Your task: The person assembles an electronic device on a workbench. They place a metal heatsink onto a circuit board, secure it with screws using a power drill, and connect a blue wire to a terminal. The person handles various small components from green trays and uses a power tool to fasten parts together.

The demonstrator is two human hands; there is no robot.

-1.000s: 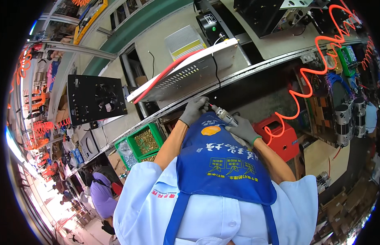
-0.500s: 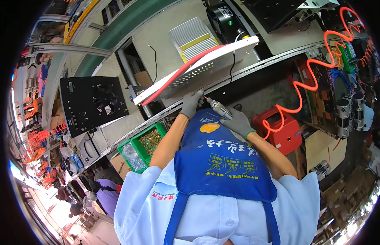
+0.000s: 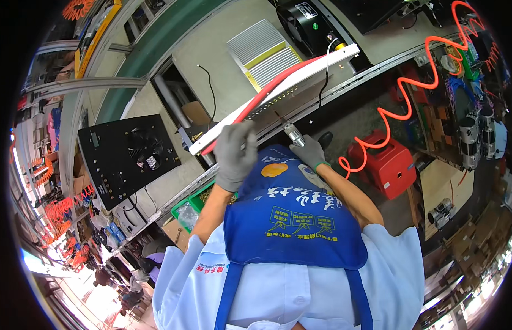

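My left hand [image 3: 235, 158], in a grey glove, is raised in front of the lower left end of a white perforated panel [image 3: 344, 53] with a red edge strip. Its fingers are half curled and the thumb stands apart; nothing shows between them. I cannot tell whether it touches the panel. My right hand [image 3: 310, 152], also gloved, is closed around a silver power screwdriver [image 3: 294, 135]. The thin bit points up and left at the panel's underside. The panel stands tilted at the bench's near edge, with a black cable hanging from its right part.
A black panel with a fan [image 3: 129, 157] lies left on the bench. A grey finned heat sink [image 3: 264, 52] and a black fan unit [image 3: 305, 27] stand beyond. A green bin [image 3: 181, 206] is below left. An orange coiled hose [image 3: 412, 82] hangs right, near a red case [image 3: 385, 168].
My left hand has risen away from the screwdriver's tip to the panel's left end. The right hand has moved slightly up and left with the screwdriver, its bit now pointing more upward.
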